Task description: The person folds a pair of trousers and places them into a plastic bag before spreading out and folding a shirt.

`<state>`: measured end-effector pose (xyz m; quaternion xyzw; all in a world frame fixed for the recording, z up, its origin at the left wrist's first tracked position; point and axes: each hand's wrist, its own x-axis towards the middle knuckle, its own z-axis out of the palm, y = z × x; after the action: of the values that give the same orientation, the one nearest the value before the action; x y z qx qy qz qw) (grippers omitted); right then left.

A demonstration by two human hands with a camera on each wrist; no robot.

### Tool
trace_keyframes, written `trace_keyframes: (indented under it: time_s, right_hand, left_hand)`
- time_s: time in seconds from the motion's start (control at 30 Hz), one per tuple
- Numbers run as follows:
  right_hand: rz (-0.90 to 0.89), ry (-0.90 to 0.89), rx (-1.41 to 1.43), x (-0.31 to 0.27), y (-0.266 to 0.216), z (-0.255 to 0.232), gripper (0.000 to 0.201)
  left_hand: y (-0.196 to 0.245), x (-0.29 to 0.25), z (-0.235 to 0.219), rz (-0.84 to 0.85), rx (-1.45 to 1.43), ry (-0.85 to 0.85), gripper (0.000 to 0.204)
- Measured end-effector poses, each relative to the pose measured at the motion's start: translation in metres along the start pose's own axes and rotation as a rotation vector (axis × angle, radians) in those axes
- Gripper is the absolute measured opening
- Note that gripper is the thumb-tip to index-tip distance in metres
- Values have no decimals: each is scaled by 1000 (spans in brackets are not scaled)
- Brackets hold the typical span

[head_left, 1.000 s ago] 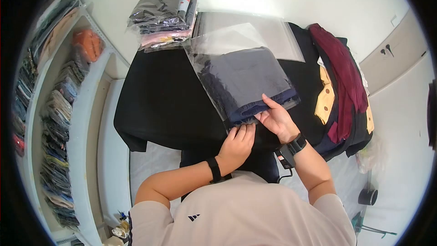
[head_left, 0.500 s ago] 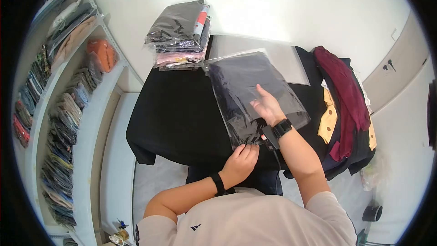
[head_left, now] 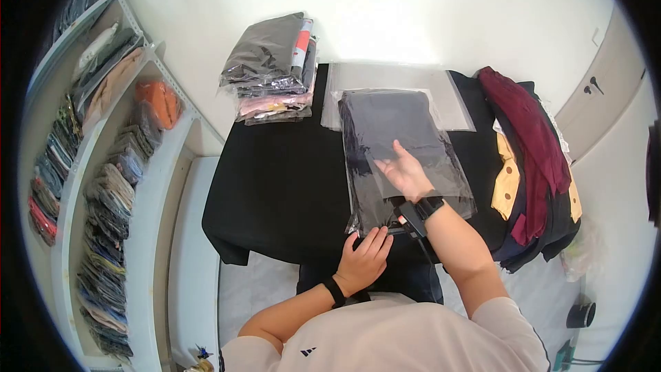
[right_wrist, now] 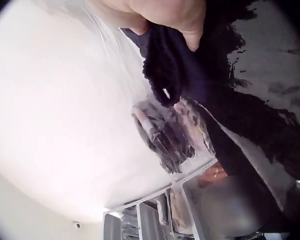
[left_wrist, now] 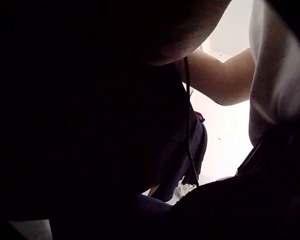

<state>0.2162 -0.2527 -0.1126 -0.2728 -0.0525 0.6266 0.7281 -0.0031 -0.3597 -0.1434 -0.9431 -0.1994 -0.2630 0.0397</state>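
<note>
Head view: shelves of packed clothes (head_left: 110,234) at left; bagged stack (head_left: 272,62) on the black-covered table (head_left: 275,186); clear bags (head_left: 399,76) just behind the dark garment (head_left: 385,120), which lies in clear plastic before the person; maroon garment (head_left: 527,138) and yellow dotted cloth (head_left: 506,179) at right; left hand (head_left: 365,260) has fingers loosely apart, touching the bag's near edge; right hand (head_left: 407,174) has thumb over the dark garment, fingertips partly hidden; three-bar logo (head_left: 308,352) on the shirt (head_left: 399,331), no readable writing. Left wrist view: mostly dark; finger state can't be told here. Right wrist view: right hand's fingers clamp gathered dark fabric.
</note>
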Motion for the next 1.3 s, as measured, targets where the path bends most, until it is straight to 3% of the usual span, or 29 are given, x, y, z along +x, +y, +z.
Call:
trace_keyframes:
  time_s: [0.07,0.13,0.23,0.27,0.33,0.43,0.5,0.57,0.6,0.67,0.7,0.77,0.8,0.83,0.87,0.9,0.93,0.97,1.0,1.03,1.07,1.13,1.2,1.3]
  right_hand:
    - [-12,-18,22,9,1,-3,56]
    - [-33,73,7,5,-2,7,44]
    - [-64,206,3,-14,-5,24,44]
    - [-71,210,8,-11,-3,19,44]
    - [-79,55,38,-6,1,8,57]
    - [-103,83,9,-3,0,3,59]
    - [-103,126,42,9,-2,-6,60]
    - [5,356,-29,11,-5,-13,41]
    - [6,364,-26,1,-7,-20,41]
    - [138,-2,-362,-42,-12,-24,37]
    - [154,0,-423,-85,-15,-3,37]
    - [384,-394,-1067,-166,-54,29,35]
    - [451,-371,-1061,-181,-69,31,28]
    - [370,-351,-1098,-189,-91,33,22]
    - [187,-289,-1201,-193,-111,35,16]
    - [38,-190,-1043,-186,-128,14,14]
    - [-90,-50,-979,-176,-137,8,15]
    - [-132,2,-1046,-159,-148,-4,16]
    - [-180,178,-1182,-151,-146,2,25]
    - [-134,285,-1169,-137,-144,-7,30]
    - [-89,391,-1156,-122,-142,-20,35]
    - [42,409,-1214,-104,-141,-32,39]
    - [62,433,-1208,-93,-143,-38,38]
    - [135,328,-1328,-82,-144,-57,27]
  left_hand:
    - [0,-1,-1,2,13,3,43]
    - [1,0,-3,-17,-7,-20,44]
    - [0,-3,3,4,22,37,45]
    - [1,-3,5,12,18,36,45]
    - [1,-3,6,1,18,43,45]
    - [1,-5,10,8,38,62,47]
    - [-1,-6,8,11,38,41,48]
    - [-2,-6,7,30,71,39,49]
    - [-1,-5,4,31,65,33,49]
    - [-2,0,-8,-12,-90,-30,45]
    - [-9,-1,-17,-17,-99,-37,45]
    - [-34,-5,-38,136,-665,73,33]
    - [-44,-1,-55,90,-608,148,27]
    - [-54,6,-70,44,-552,218,22]
    - [-66,16,-78,-83,-533,242,16]
    - [-80,30,-82,-208,-510,266,11]
    - [-91,42,-81,-402,-642,176,10]
    - [-103,56,-78,-591,-768,84,18]
    - [-117,69,-71,-743,-880,-74,29]
    - [-128,82,-63,-890,-985,-235,41]
    - [-131,94,-58,-876,-987,-230,41]
    - [-134,114,-52,-1107,-970,-572,49]
    - [-135,120,-38,-1059,-982,-575,47]
    - [-138,120,-17,-986,-978,-541,41]
